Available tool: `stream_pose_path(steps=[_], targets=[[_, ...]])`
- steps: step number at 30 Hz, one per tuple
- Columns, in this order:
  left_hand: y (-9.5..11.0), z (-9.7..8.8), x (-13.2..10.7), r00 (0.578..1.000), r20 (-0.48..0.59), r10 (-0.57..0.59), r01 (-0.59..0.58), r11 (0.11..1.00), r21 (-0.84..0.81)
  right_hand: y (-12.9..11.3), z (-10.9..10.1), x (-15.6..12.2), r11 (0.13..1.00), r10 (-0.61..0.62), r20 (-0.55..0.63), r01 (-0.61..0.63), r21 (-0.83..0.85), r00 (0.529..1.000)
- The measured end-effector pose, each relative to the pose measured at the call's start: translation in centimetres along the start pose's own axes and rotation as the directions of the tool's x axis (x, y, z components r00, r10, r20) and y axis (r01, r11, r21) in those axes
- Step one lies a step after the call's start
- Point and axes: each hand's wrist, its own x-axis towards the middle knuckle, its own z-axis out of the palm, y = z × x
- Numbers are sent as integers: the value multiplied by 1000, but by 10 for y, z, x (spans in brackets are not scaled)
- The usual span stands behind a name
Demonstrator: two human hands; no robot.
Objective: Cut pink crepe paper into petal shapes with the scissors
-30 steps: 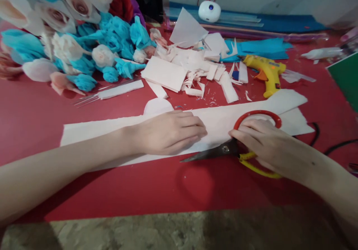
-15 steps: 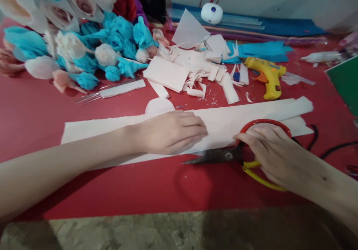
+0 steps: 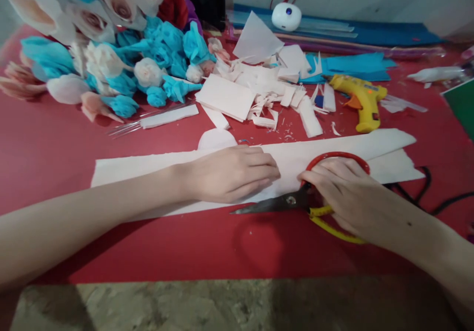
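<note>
The left hand lies flat, palm down and fingers extended, pressing on a long strip of pale paper that stretches across the red table. The right hand is closed around the handles of a pair of scissors, fingers through the red loop and the yellow loop below; the dark blades point left along the near edge of the strip, just beside the left hand's fingertips, and look nearly closed. Behind the strip lie white paper scraps, a yellow glue gun, blue paper sheets and a heap of blue, white and pink paper flowers. A white round device sits at the far edge.
</note>
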Motion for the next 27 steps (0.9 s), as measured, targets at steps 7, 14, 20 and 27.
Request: stream_pose_path(steps=[7,14,20,27], targets=[[1,0,1,1000,-10,8,-8,1000,24,4,-2,1,997,-71,-68,73,24,995],[0,0,1,1000,-20,11,-10,999,38,3,-10,1,989,-147,-145,141,-49,978],[0,-2,0,998,-59,18,-20,999,-30,1,-9,2,992,-128,-118,129,0,985],[0,-13,-2,998,-55,41,-50,984,-173,10,-4,-4,983,-108,-82,119,142,991]])
